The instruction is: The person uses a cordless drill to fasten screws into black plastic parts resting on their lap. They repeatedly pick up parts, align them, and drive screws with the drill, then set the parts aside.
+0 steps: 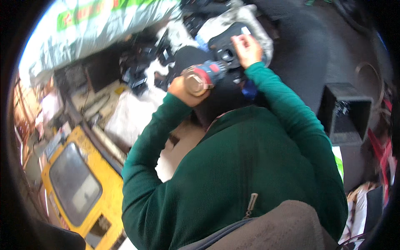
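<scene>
Power drill [209, 74], gripped by left hand [181, 90], slants lengthwise rightward toward black part [226, 40]; hold of right hand [248, 49] unclear.

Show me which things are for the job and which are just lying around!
For the job, it seems:
Left hand, gripping a power drill
Right hand, at a black piece near the drill's front end

Probably just lying around:
Yellow panel with a window
Open black box
Silver-and-green plastic
</scene>
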The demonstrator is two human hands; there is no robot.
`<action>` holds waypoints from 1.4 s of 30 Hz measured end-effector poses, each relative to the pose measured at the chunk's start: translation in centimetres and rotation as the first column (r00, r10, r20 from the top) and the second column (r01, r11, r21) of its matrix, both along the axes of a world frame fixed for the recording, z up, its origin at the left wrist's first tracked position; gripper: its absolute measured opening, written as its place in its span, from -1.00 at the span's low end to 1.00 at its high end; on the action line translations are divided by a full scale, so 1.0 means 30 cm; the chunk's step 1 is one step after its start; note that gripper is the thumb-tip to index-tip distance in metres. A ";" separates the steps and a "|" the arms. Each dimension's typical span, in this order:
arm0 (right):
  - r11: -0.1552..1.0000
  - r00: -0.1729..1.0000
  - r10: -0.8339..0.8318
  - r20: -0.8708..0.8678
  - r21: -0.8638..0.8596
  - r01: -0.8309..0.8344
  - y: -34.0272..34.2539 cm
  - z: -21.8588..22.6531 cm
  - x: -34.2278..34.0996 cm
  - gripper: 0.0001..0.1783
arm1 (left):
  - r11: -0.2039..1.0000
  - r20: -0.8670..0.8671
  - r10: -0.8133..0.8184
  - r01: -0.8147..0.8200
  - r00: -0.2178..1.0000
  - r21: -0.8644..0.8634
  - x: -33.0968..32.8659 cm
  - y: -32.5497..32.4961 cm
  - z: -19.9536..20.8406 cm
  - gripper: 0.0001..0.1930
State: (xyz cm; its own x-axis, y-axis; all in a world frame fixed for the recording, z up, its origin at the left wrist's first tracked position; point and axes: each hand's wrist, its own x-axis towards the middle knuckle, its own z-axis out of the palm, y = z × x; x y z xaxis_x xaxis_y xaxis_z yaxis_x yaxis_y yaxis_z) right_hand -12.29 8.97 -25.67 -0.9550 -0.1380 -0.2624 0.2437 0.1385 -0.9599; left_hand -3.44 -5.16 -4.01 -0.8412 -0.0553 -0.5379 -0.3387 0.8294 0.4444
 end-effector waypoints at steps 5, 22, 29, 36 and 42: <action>0.995 0.990 0.053 -0.129 0.092 -0.041 0.019 0.074 -0.036 -0.69 | 0.969 -0.242 -0.167 0.114 0.956 -0.221 0.098 -0.054 -0.043 -0.38; 0.383 0.903 0.427 0.038 0.897 -0.219 0.873 -0.466 -0.113 -0.47 | 0.910 -0.226 0.408 -0.413 0.884 0.030 0.377 0.091 0.027 -0.26; 0.237 0.856 0.467 0.222 0.901 -0.363 0.779 -0.531 -0.144 -0.71 | 0.925 -0.333 0.357 -0.380 0.873 -0.005 0.367 0.107 0.020 -0.28; 0.223 0.779 0.490 0.391 0.808 -0.546 0.773 -0.416 -0.181 -0.68 | 0.898 -0.287 0.440 -0.425 0.851 0.116 0.370 0.123 0.014 -0.28; 0.271 0.790 0.496 0.359 0.801 -0.534 0.785 -0.466 -0.158 -0.66 | 0.897 -0.330 0.442 -0.415 0.834 0.151 0.368 0.134 0.018 -0.30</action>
State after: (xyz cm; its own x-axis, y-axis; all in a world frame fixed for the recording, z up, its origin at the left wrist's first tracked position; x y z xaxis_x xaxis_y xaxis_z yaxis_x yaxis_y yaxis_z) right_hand -17.01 32.53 -39.64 -0.7601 -0.2949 -0.5790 -0.1697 0.9502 -0.2613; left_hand 7.61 -1.14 -3.46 -0.8738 -0.4273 -0.2321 -0.4659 0.5993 0.6510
